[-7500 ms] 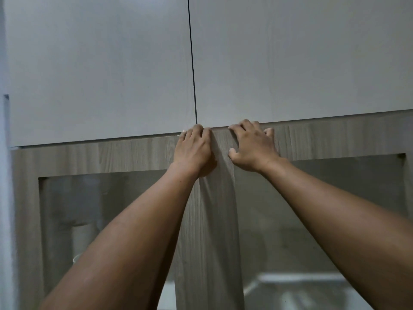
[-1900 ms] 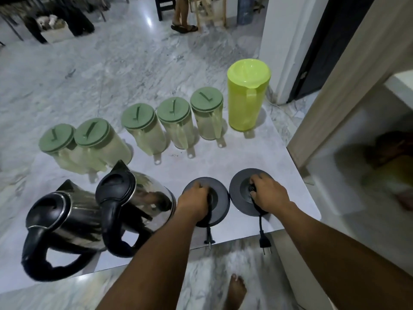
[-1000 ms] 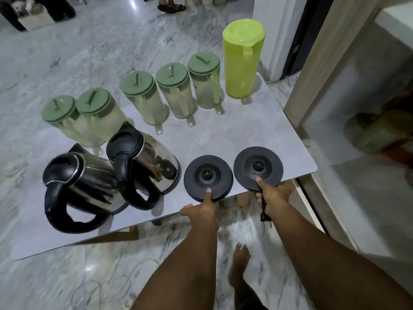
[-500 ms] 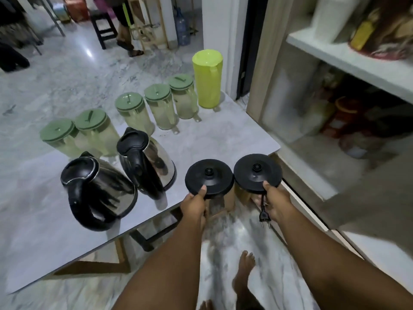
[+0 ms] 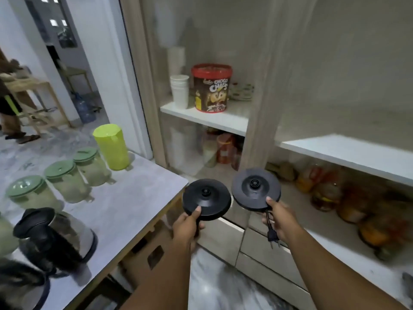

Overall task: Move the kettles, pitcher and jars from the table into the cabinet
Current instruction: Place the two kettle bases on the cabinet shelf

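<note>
Grey table [image 5: 134,198] at nine o'clock carries the steel kettles [image 5: 55,240], the green-lidded jars [image 5: 64,182] and the yellow-green pitcher [image 5: 111,146]; all wait there. My left hand [image 5: 187,227] pinches one black kettle base [image 5: 206,199] by its rim. My right hand [image 5: 281,220] grips the second base [image 5: 256,189] together with its cord [image 5: 271,233]. I judge them light, stiff, smooth plastic. Open cabinet [image 5: 344,153] stands at two o'clock.

1 head-worn wide-angle view, angled forward and down, close over table corner [image 5: 174,180], facing open cabinet [image 5: 259,121]
</note>
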`<action>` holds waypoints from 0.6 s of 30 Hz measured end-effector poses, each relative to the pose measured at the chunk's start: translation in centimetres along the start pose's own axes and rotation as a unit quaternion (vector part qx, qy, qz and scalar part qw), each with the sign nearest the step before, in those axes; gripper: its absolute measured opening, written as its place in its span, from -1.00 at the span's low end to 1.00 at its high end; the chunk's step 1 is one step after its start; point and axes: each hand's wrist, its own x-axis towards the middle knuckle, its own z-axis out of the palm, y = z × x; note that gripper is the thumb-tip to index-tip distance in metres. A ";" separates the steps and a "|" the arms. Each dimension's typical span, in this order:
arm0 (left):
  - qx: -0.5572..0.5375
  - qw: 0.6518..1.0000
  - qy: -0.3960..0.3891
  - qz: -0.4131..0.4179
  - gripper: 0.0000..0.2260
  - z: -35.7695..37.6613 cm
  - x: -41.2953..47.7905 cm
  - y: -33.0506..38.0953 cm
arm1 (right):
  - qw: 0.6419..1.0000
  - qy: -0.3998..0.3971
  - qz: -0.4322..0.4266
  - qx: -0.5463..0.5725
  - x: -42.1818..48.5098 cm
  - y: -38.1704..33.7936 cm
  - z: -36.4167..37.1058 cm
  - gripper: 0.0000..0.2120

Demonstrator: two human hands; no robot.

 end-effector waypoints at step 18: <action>0.043 0.976 -0.192 0.091 -0.78 28.5 -13.6 0.3 | 0.972 0.129 -0.146 0.130 -5.5 -12.0 -28.5 -0.65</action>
